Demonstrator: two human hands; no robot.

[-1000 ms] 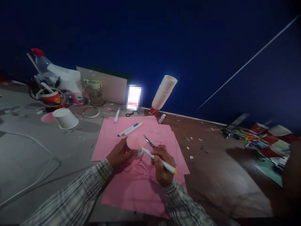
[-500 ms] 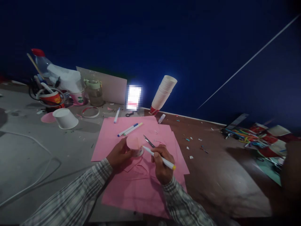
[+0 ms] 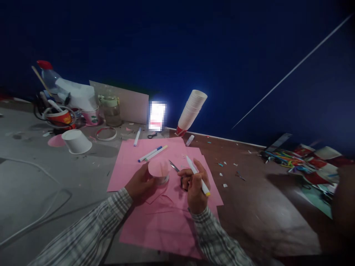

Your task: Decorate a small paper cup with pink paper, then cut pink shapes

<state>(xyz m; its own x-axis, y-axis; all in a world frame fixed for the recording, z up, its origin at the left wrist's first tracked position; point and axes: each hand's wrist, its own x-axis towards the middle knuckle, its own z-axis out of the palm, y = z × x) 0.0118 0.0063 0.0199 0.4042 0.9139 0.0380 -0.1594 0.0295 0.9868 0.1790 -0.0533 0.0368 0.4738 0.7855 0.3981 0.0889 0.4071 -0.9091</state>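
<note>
My left hand (image 3: 141, 181) is closed around a short paper cup (image 3: 163, 180), whose round pink face (image 3: 158, 167) tilts up toward me. Its far side is hidden. In my right hand (image 3: 198, 190) is a white marker (image 3: 189, 162) with a yellow end, its other end pointing up and away from the cup. Scissors (image 3: 173, 165) lie just left of the right fingers, blades toward the cup; their handles are partly covered by that hand. Pink paper sheets (image 3: 169, 231) spread under both hands. Several more markers (image 3: 150, 154) rest farther back on them.
A tall leaning stack of paper cups (image 3: 191, 111) stands behind the sheets, near a glue stick (image 3: 190, 140). At left are an upturned white cup (image 3: 77, 142), a tape ring (image 3: 106, 133), a jar (image 3: 110, 111) and a cable (image 3: 41, 171). Colourful supplies (image 3: 288, 157) lie right.
My right hand has drawn the marker back from the cup, to the right, and tipped it more upright. My left hand and the cup stay almost in place.
</note>
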